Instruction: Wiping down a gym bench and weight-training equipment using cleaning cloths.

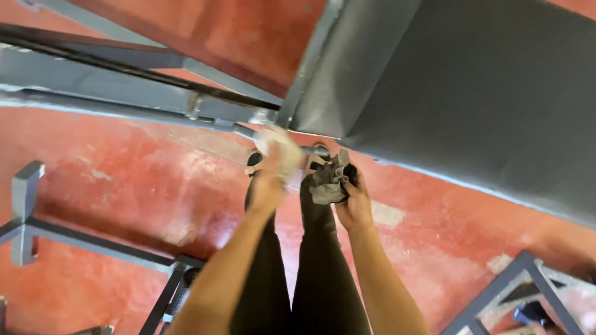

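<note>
My left hand is blurred and closed around a pale cloth, which touches a grey metal bar of a frame. My right hand holds a crumpled grey rag just below the corner of a large grey metal panel. Both forearms reach forward over my dark trousers and shoes.
Grey steel beams run across the upper left above a red painted floor. A grey metal stand sits at the left, another angled frame at the lower right. A dark rod crosses the beams.
</note>
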